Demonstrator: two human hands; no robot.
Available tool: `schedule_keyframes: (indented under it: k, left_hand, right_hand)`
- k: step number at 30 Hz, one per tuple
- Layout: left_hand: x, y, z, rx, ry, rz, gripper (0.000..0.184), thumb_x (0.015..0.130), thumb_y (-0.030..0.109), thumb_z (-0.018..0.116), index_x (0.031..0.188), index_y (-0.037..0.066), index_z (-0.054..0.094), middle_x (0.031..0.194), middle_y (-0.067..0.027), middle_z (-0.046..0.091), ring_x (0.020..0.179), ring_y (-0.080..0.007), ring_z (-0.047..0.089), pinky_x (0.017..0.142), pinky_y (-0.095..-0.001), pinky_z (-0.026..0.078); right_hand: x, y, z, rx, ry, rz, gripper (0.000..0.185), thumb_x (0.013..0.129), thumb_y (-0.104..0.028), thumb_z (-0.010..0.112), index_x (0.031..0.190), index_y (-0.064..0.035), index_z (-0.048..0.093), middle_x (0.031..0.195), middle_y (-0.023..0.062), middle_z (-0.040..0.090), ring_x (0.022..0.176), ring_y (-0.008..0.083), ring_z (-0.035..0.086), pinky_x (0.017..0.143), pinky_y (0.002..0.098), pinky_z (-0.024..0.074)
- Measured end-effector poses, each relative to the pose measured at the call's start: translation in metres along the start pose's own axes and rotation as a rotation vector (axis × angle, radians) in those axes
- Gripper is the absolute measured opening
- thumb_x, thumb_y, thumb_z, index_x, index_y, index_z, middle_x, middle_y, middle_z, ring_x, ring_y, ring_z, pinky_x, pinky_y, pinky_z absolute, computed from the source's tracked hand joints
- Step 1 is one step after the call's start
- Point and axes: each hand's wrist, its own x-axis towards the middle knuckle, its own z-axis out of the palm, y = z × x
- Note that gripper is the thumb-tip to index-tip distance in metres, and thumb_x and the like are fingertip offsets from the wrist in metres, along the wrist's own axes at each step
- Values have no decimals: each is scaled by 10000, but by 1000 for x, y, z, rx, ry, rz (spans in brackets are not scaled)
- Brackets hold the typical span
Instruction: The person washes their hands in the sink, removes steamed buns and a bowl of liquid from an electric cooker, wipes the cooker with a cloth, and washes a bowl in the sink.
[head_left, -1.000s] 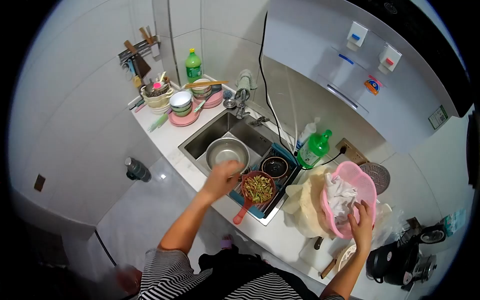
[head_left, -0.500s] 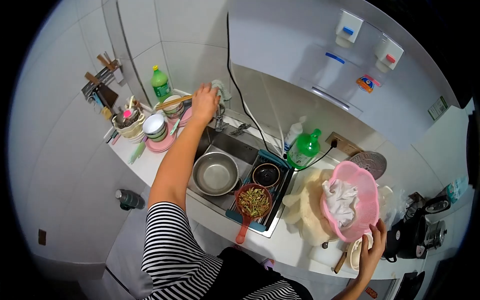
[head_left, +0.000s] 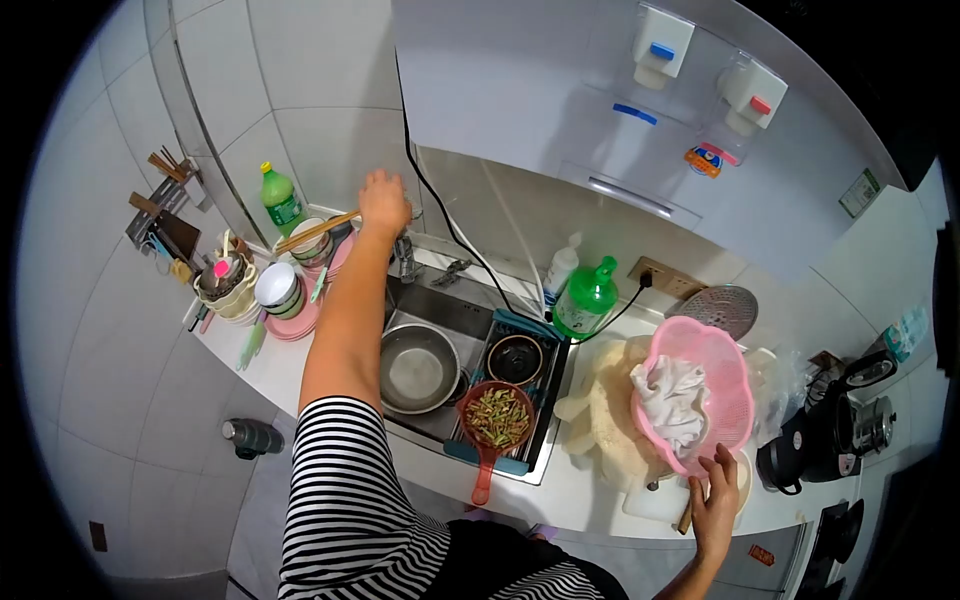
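My left hand (head_left: 384, 204) reaches over the chrome faucet (head_left: 405, 258) behind the sink, its fingers curled down. The grey-green cloth seen there earlier is now hidden around that hand. Just left of it, wooden chopsticks (head_left: 318, 231) lie across stacked bowls (head_left: 309, 243). My right hand (head_left: 714, 497) is open with fingers apart at the lower rim of a pink plastic basket (head_left: 735, 400), which holds a crumpled white cloth (head_left: 672, 402). Below the basket, a wooden handle (head_left: 685, 518) and a pale bowl (head_left: 744, 488) show beside this hand.
A metal pan (head_left: 419, 368) sits in the sink (head_left: 456, 312). On its rack are a dark bowl (head_left: 515, 359) and a red handled strainer (head_left: 483, 462) of chopped green pieces. Green bottles (head_left: 587, 300), a rice cooker-like black appliance (head_left: 808, 445) and pink plates (head_left: 292, 326) stand around.
The view has shifted, moving the sink side leftward and down. My left hand has moved up over the cloth by the faucet. My right hand has moved left along the basket's lower rim.
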Motion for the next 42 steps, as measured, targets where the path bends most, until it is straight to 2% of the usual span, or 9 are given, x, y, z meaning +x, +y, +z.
schedule_keyframes:
  k: [11,14,17,21,26,32,34,37,42]
  left_hand:
    - [7,-36,42,-345,410,-121,243,803,167,593,1007,39,565,928,-206,600,900,-386,573,780,-451,455]
    - [11,-45,45,-572,392,-332,245,840,184,573,1020,20,546,907,-228,615,893,-379,592,770,-450,448]
    - [11,-59,54,-649,526,-189,242,873,200,545,1018,7,538,842,-177,609,802,-295,591,720,-393,446]
    - [2,-64,39,-961,492,-319,213,903,200,507,961,-4,526,731,-64,499,682,-153,445,636,-319,394]
    - [-4,-75,31,-928,566,-387,214,934,206,452,883,8,514,707,-24,429,679,-128,380,626,-310,366]
    - [-8,-86,9,-1351,447,-627,235,946,206,432,863,9,528,763,-15,473,743,-121,417,676,-281,377]
    - [-17,-100,7,-1438,323,-648,316,948,225,443,1120,-6,573,986,-74,606,906,-185,559,805,-326,444]
    - [-35,-80,-38,-1443,235,-691,276,933,232,475,852,-2,596,777,-5,553,746,-99,460,679,-263,393]
    - [-70,-69,-116,-1252,-163,-633,294,890,273,575,862,-7,657,737,-33,619,654,-127,550,608,-271,426]
  right_hand:
    - [2,-3,3,-10,22,-24,301,738,25,648,1033,26,589,1280,198,485,1146,376,501,943,410,418]
    - [2,-6,4,-33,23,-24,293,747,18,638,1036,24,590,1279,185,489,1142,361,505,948,403,416]
    - [2,-8,3,-63,25,-41,292,742,13,645,1029,18,593,1263,187,501,1131,366,511,941,406,419]
    - [1,-9,5,-107,20,-71,293,730,11,653,1017,10,597,1212,184,533,1094,365,529,919,408,425]
    - [0,-12,4,-99,-10,-69,300,722,14,659,1015,2,600,1162,177,560,1049,367,546,887,424,434]
    - [2,-23,3,60,50,-77,259,739,35,633,996,25,598,1105,175,585,995,353,575,851,392,452]
    - [5,-38,-1,93,70,-107,248,746,44,620,993,33,596,1089,176,591,979,345,586,845,376,455]
    - [8,-66,1,231,92,-207,222,752,48,605,974,36,605,1041,180,618,960,326,600,848,365,453]
    - [14,-100,38,629,-218,-528,183,755,27,616,936,34,640,974,156,660,899,272,631,793,334,482]
